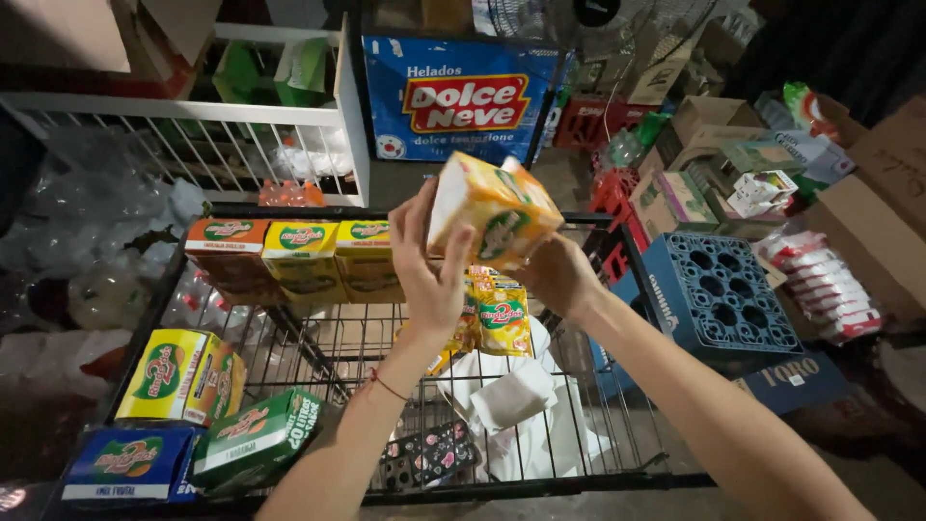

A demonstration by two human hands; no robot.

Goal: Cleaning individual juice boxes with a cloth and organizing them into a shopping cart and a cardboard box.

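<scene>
Cluttered stockroom, black wire cart (pixel 617 453) under me. Lower left of frame: blue box (pixel 125 463), green box (pixel 256 439), yellow box (pixel 178 374) lie flat. Centre: my left hand (pixel 429 275) and right hand (pixel 559 275) both closed around an orange-yellow carton (pixel 497 207), lifted above the cart, tilted. Behind, a row of cartons (pixel 299 253) stands along the back rail. Upper right: blue crate (pixel 719 294), cardboard boxes (pixel 733 154). Several cartons placed; this one not yet.

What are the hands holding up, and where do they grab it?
Both hands hold one yellow-orange carton: the left hand grips its near left side, the right hand supports its lower right end.
</scene>
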